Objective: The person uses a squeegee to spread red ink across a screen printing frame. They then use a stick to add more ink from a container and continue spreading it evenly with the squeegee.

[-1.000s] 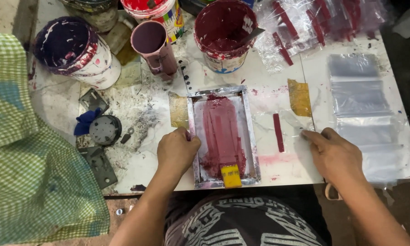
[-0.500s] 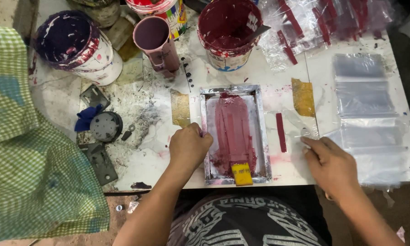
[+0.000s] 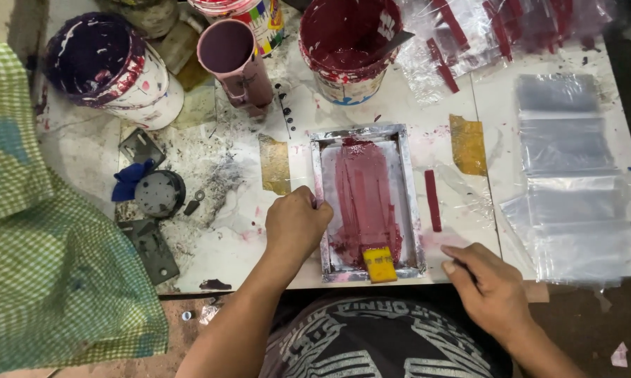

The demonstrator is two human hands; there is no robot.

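Note:
A small metal-framed printing screen [image 3: 411, 203] smeared with dark red ink lies flat on the white table. A yellow squeegee [image 3: 379, 264] rests at its near end. My left hand [image 3: 296, 224] grips the frame's left rail with closed fingers. My right hand [image 3: 488, 287] lies at the table's front edge, right of the frame, fingers loosely curled and holding nothing visible. A printed dark red stripe [image 3: 432, 200] shows on clear plastic beside the frame.
Ink buckets stand at the back: a purple one [image 3: 104, 68], a pink cup [image 3: 235, 61], a dark red one [image 3: 349, 47]. Clear plastic bags [image 3: 574, 182] are stacked at right, printed ones [image 3: 469, 35] behind. A green checked cloth [image 3: 42, 259] lies at left, beside metal parts [image 3: 158, 194].
My right hand has drawn back from the plastic toward the table's front edge. My left hand stays on the frame's left rail; the view has shifted slightly.

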